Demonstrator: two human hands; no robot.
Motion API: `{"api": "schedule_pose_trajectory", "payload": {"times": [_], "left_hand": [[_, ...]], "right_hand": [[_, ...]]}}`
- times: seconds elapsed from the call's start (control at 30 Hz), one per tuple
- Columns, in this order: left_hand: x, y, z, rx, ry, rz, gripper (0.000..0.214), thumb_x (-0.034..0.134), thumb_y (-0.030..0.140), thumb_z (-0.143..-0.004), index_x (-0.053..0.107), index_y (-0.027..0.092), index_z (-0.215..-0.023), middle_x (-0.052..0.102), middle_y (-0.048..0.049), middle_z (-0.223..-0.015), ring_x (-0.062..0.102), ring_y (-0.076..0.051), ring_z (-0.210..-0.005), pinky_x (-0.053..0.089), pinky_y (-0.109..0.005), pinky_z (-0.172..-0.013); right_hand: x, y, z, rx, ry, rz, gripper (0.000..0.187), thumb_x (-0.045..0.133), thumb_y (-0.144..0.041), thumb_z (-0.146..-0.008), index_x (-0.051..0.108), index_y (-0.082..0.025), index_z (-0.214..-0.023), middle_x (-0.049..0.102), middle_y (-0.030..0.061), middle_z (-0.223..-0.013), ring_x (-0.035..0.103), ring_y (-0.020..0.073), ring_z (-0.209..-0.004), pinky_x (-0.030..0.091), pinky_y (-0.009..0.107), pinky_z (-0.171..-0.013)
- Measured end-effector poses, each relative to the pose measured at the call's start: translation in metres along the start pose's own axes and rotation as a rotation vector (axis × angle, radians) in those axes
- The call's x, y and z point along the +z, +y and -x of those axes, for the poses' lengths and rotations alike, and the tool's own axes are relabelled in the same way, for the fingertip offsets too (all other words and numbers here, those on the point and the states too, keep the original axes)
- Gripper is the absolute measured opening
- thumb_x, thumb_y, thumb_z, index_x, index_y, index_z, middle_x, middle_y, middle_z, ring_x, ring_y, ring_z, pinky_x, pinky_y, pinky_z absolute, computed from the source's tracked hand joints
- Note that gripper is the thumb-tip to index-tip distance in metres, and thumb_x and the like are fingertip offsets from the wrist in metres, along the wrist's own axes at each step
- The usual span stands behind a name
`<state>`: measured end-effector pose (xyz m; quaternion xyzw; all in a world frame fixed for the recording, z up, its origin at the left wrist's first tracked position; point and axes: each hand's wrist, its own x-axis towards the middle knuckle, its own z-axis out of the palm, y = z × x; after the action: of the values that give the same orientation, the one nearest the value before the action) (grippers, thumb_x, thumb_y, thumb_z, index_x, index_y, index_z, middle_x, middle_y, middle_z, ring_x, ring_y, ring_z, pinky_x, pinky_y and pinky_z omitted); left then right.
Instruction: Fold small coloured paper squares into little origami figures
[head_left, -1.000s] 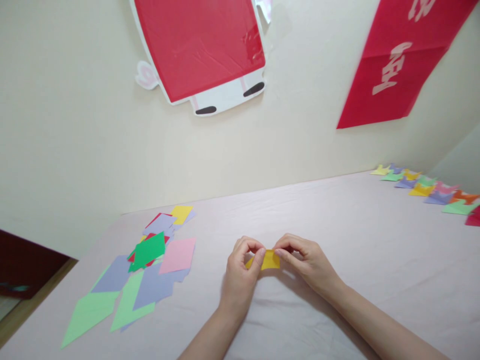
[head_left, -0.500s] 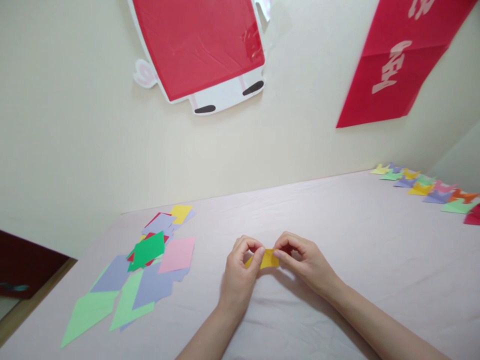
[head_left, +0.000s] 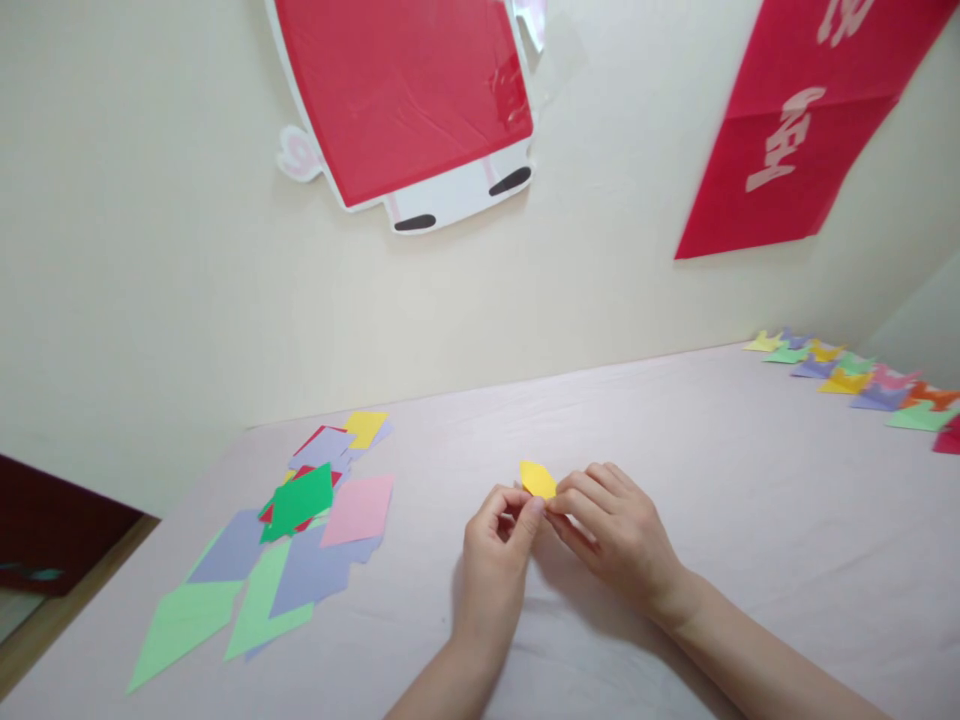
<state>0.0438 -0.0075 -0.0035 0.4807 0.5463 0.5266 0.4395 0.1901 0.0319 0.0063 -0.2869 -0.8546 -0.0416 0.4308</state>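
Note:
A small folded piece of yellow paper (head_left: 537, 479) is held between my two hands, above the middle of the pale cloth surface. My left hand (head_left: 501, 545) pinches its lower edge between thumb and fingers. From the other side, my right hand (head_left: 616, 535) is closed on the paper's right corner, its fingertips close to the left thumb. The upper part of the paper sticks up beyond the fingers, and its lower part is hidden by them.
Loose coloured paper sheets lie at the left, among them a green sheet (head_left: 300, 503) and a pink one (head_left: 358, 510). Several folded paper figures (head_left: 847, 380) stand in rows at the far right. Behind the pale surface (head_left: 442, 430) rises a wall with red decorations (head_left: 420, 95).
The yellow paper has been turned, so its flap now points up and away rather than lying low between the hands. Both hands have come closer together.

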Motion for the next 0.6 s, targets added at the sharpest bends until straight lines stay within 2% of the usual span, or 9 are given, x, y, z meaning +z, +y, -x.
{"api": "schedule_pose_trajectory", "payload": {"times": [0.17, 0.27, 0.33, 0.43, 0.6], "left_hand": [[-0.004, 0.0, -0.003, -0.018, 0.023, -0.029, 0.023, 0.059, 0.039, -0.087, 0.058, 0.018, -0.077, 0.056, 0.0028, -0.07, 0.051, -0.013, -0.066, 0.039, -0.023, -0.061], [-0.009, 0.001, -0.004, 0.144, -0.009, -0.242, 0.016, 0.058, 0.03, -0.088, 0.058, 0.019, -0.076, 0.057, 0.0016, -0.074, 0.053, -0.015, -0.07, 0.04, -0.025, -0.065], [-0.013, 0.002, -0.005, 0.283, -0.041, -0.38, 0.013, 0.057, 0.024, -0.089, 0.059, 0.02, -0.077, 0.06, -0.0001, -0.081, 0.055, -0.016, -0.078, 0.041, -0.026, -0.071], [-0.016, 0.003, -0.006, 0.379, -0.077, -0.423, 0.011, 0.054, 0.02, -0.091, 0.059, 0.022, -0.082, 0.063, -0.0026, -0.091, 0.058, -0.018, -0.09, 0.044, -0.028, -0.078], [-0.017, 0.001, -0.006, 0.465, -0.097, -0.474, 0.01, 0.055, 0.016, -0.091, 0.061, 0.023, -0.089, 0.067, -0.002, -0.103, 0.06, -0.018, -0.099, 0.044, -0.03, -0.088]], "right_hand": [[-0.002, -0.005, 0.0, -0.066, -0.017, 0.036, 0.023, 0.054, -0.018, -0.094, 0.059, -0.02, -0.072, 0.059, 0.0027, -0.067, 0.043, 0.0181, -0.067, 0.033, 0.032, -0.064], [-0.002, -0.003, 0.003, 0.031, 0.006, -0.008, 0.008, 0.056, -0.021, -0.093, 0.064, -0.021, -0.09, 0.064, 0.0065, -0.088, 0.05, 0.0206, -0.081, 0.039, 0.033, -0.074], [-0.001, -0.001, 0.005, 0.117, 0.039, -0.011, 0.013, 0.056, -0.018, -0.092, 0.064, -0.022, -0.101, 0.062, 0.0084, -0.099, 0.051, 0.0219, -0.09, 0.042, 0.035, -0.08], [-0.001, 0.002, 0.007, 0.186, 0.061, -0.009, 0.013, 0.056, -0.017, -0.091, 0.066, -0.023, -0.097, 0.059, 0.0083, -0.1, 0.05, 0.0228, -0.091, 0.043, 0.036, -0.082], [0.0, 0.003, 0.007, 0.184, 0.021, -0.026, 0.01, 0.058, -0.019, -0.09, 0.066, -0.022, -0.096, 0.058, 0.0089, -0.104, 0.05, 0.0243, -0.095, 0.042, 0.038, -0.083]]}}
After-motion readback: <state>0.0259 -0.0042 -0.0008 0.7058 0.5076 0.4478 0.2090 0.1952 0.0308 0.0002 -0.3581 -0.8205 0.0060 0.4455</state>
